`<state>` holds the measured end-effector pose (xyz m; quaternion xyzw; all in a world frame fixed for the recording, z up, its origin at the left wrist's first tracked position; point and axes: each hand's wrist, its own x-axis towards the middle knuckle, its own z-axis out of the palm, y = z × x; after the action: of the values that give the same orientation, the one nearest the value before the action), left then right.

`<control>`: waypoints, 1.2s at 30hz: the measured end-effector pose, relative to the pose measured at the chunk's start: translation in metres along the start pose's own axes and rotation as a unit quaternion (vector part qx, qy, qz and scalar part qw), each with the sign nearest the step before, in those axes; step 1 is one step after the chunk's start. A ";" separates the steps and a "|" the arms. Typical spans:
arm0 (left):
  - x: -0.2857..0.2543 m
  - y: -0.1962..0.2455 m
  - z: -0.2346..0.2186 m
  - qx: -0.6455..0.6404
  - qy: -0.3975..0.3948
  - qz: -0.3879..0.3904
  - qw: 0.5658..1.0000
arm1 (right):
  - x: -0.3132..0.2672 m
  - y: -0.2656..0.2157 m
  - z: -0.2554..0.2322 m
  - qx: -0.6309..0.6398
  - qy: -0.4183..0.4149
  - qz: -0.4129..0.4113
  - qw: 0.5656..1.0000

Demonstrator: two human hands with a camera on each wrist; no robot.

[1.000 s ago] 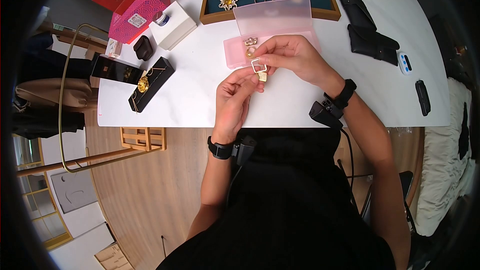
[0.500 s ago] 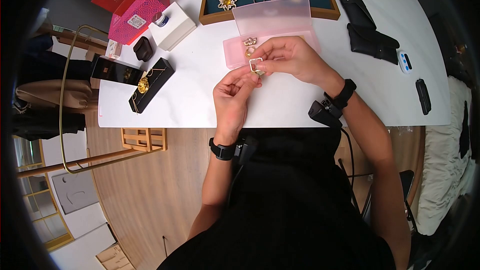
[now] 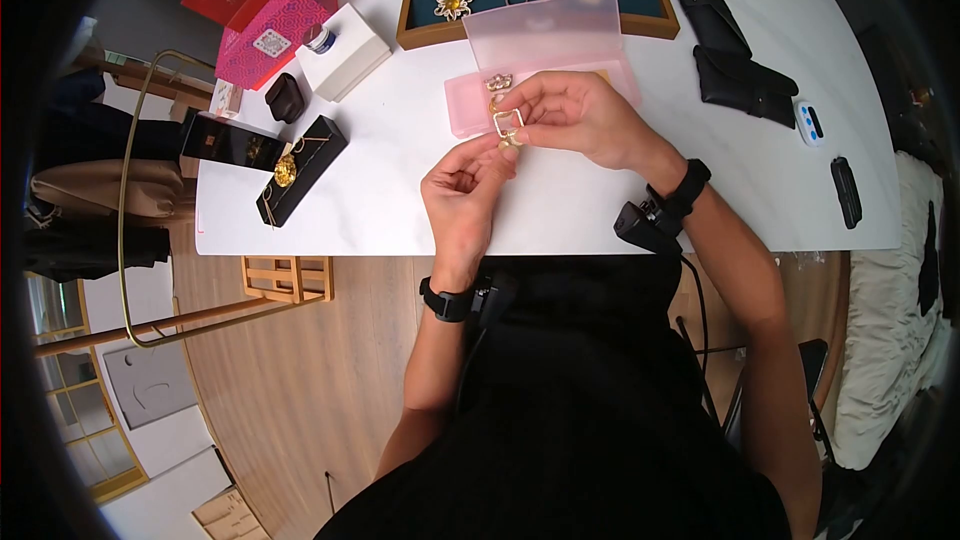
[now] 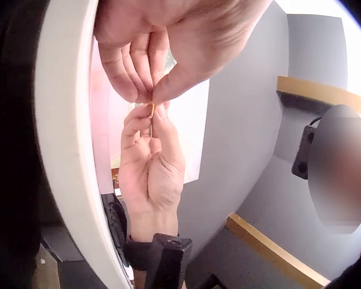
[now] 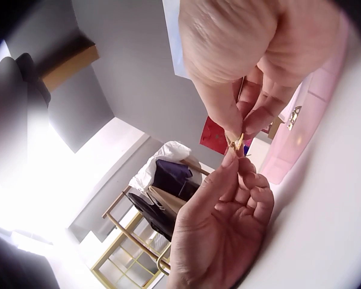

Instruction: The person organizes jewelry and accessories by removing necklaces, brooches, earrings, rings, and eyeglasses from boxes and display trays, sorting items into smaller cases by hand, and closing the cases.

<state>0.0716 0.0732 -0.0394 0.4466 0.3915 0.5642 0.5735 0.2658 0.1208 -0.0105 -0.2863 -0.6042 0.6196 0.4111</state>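
Note:
A small earring [image 3: 509,139], with a white square frame and a gold-coloured part, is held between both hands above the table's front half. My left hand [image 3: 462,202] pinches its lower gold end between thumb and forefinger. From the other side, thumb and fingers of my right hand [image 3: 590,122] pinch the square frame. In the right wrist view the gold piece [image 5: 236,144] shows edge-on where the fingertips meet. Just behind the hands lies a pink box [image 3: 465,106] with its clear lid raised. A silvery jewelled piece [image 3: 499,82] sits inside; the right fingers partly cover a gold ring-shaped piece.
A wooden-framed jewellery tray [image 3: 430,36] stands behind the pink box. At left are a black box [image 3: 322,145] with gold jewellery, a white box [image 3: 347,55] and a pink gift box [image 3: 285,25]. Black pouches [image 3: 745,85] lie at right.
Both hands have shifted slightly left with the earring between them. The gold part, hanging clear below the frame earlier, now shows close against it, and the right fingers cover more of the ring-shaped piece.

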 end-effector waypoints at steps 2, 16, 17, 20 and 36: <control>0.000 0.000 -0.001 0.003 -0.005 -0.002 1.000 | 0.000 0.000 0.000 -0.008 0.004 -0.007 1.000; 0.003 0.000 0.001 -0.058 -0.046 0.024 0.997 | 0.000 -0.001 0.002 -0.050 0.010 -0.006 0.999; 0.003 0.000 0.001 -0.053 -0.046 0.022 0.997 | 0.000 0.000 0.002 -0.058 0.012 -0.013 0.998; 0.002 0.002 0.001 -0.046 -0.048 0.019 0.998 | 0.000 -0.001 0.002 -0.061 0.019 -0.006 0.998; -0.001 0.005 0.004 0.023 -0.030 -0.002 0.999 | -0.001 -0.001 0.006 -0.031 0.020 -0.020 0.999</control>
<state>0.0736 0.0713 -0.0337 0.4759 0.3879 0.5404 0.5754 0.2612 0.1169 -0.0090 -0.2991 -0.6202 0.5863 0.4268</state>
